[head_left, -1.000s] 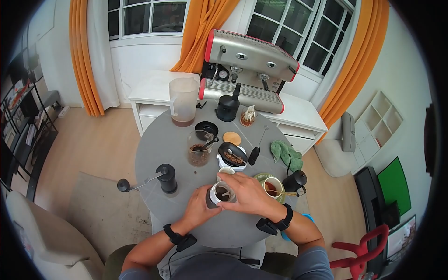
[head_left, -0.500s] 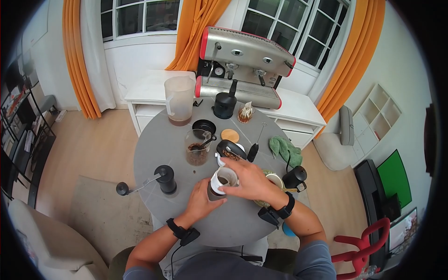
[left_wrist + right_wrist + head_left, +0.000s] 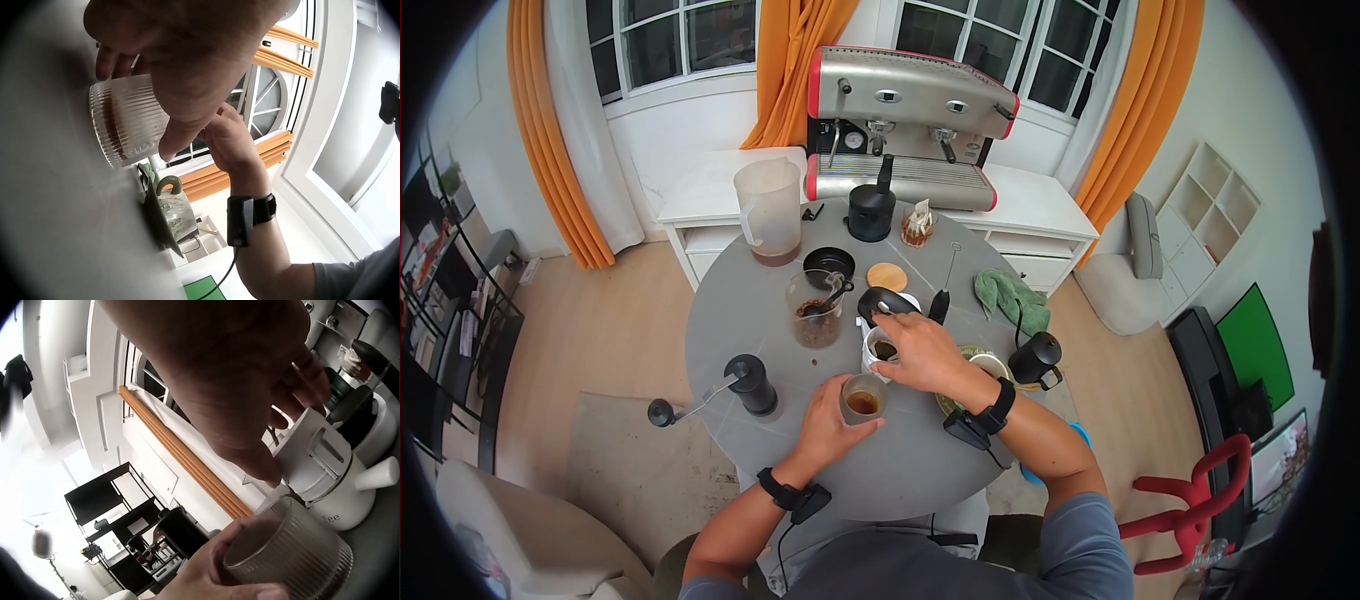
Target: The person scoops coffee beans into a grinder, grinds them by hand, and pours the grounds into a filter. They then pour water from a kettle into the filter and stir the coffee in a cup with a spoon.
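A ribbed clear glass (image 3: 863,400) with some brown liquid in it is gripped by the left hand (image 3: 828,430), low over the table's near part. The right hand (image 3: 930,352) pinches a white filter holder (image 3: 876,350) with dark contents, just beyond the glass. In the right wrist view that holder (image 3: 315,456) is on or right above a white cup (image 3: 345,503) with a handle and dark lettering; contact between them is unclear. The left wrist view shows the left thumb and fingers around the glass (image 3: 128,119).
A hand grinder (image 3: 752,385) stands at left. Beyond are a beaker of beans (image 3: 815,325), a large jug (image 3: 770,215), a black pot (image 3: 871,212) and a wooden disc (image 3: 887,277). A green cloth (image 3: 1008,300) and a black pitcher (image 3: 1036,360) are at right.
The right hand has lifted the white holder off the glass and carried it forward to the white cup. The left hand still grips the glass, whose top is now uncovered.
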Demonstrator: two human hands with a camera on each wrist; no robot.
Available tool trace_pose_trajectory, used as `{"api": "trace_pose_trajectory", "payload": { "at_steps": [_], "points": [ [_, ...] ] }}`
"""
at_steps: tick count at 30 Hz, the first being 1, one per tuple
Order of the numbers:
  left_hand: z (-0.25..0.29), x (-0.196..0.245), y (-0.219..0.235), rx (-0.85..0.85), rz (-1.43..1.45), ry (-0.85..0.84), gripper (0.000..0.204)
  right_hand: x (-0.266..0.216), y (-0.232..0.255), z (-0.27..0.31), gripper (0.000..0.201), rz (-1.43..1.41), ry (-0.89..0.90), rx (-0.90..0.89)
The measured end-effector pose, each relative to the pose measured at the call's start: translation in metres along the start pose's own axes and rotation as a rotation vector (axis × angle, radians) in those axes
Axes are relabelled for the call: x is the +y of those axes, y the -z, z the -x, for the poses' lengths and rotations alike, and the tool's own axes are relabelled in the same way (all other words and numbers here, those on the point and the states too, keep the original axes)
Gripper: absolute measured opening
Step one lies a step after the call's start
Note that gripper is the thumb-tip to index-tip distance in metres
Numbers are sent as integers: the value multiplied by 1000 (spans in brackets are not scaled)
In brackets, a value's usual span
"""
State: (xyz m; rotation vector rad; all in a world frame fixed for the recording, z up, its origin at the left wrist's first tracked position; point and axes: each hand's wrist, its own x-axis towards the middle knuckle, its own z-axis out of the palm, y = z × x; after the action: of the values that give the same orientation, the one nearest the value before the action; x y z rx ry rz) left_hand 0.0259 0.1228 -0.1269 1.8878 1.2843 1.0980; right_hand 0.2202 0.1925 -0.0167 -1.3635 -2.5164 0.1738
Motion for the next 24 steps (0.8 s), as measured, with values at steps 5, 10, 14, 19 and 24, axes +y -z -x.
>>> {"api": "trace_pose_trajectory", "payload": {
  "at_steps": [5,10,14,19,24],
  "points": [
    [5,5,7,3,-19,-24,79,2,13,10,60,-13,182,381],
    [17,9,18,-44,16,0,77,-18,84,81,44,-268,124,458],
    [28,12,31,-97,16,-1,75,-14,85,162,24,-737,199,-54],
    [37,19,41,-158,45,13,75,27,29,241,24,-569,-225,-246],
    [39,23,42,-170,70,43,76,81,-10,251,28,-749,-746,170]
  ]
}}
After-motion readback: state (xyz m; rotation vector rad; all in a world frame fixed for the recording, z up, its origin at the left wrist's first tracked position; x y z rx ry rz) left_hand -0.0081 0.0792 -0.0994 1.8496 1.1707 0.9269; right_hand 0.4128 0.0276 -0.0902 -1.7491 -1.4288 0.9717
